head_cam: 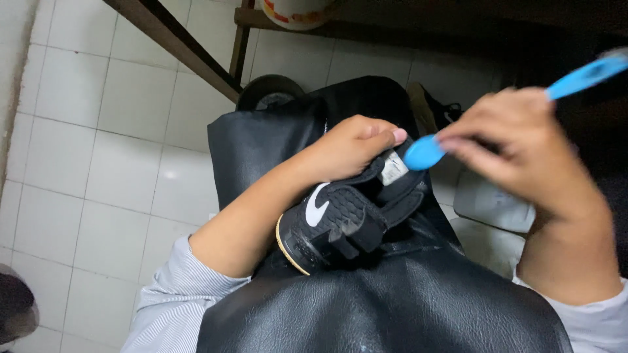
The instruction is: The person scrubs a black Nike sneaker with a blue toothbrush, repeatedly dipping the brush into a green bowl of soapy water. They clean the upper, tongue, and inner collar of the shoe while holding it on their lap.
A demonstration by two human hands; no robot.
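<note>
A small black shoe (333, 225) with a white side mark and a tan sole edge rests on a black leather apron (392, 301) over my lap. My left hand (347, 147) grips the shoe at its open top, thumb on the tongue. My right hand (517, 144) holds a blue brush (425, 151) by its handle. The brush's blue end hovers just right of the shoe's opening. The hand is blurred.
White floor tiles (98, 150) spread to the left. A dark wooden frame (176, 42) runs diagonally at the top, a white bucket (294, 13) on its shelf. A dark wheel (268, 91) lies behind the apron, a pale container (490, 202) to the right.
</note>
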